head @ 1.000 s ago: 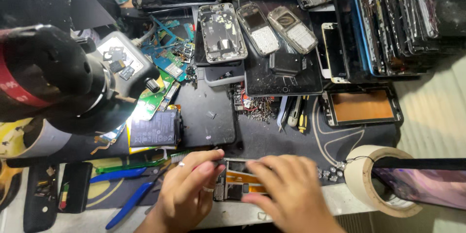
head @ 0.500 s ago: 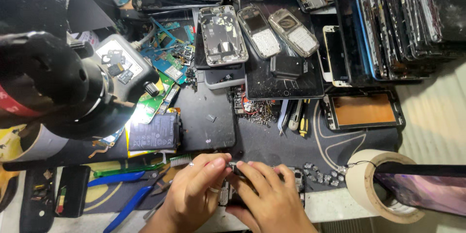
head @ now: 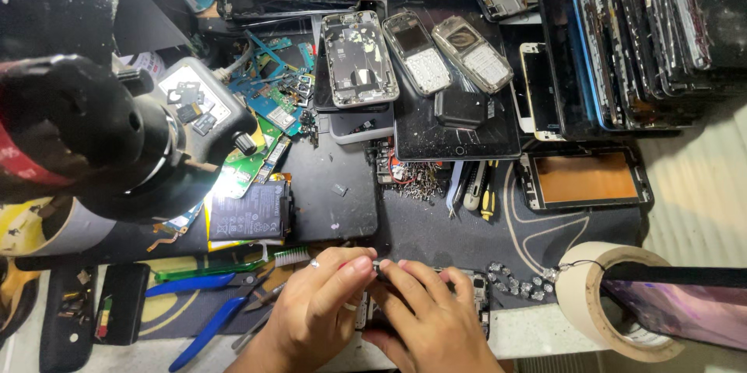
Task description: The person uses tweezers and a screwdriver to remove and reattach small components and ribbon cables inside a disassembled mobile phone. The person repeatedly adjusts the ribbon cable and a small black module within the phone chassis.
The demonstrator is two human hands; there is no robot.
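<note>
I have both hands pressed together over an opened phone point(head: 478, 295) at the near edge of the dark work mat point(head: 436, 225); my left hand point(head: 315, 311) and right hand point(head: 428, 322) curl their fingertips onto it, pinching something too small to make out, and only its bare metal innards show past my right knuckles. Free room is scarce: beyond the phone lie one screw pile point(head: 412, 182), one tablet point(head: 455, 120) bearing three gutted handsets, and right of it one masking tape roll point(head: 595, 299)
</note>
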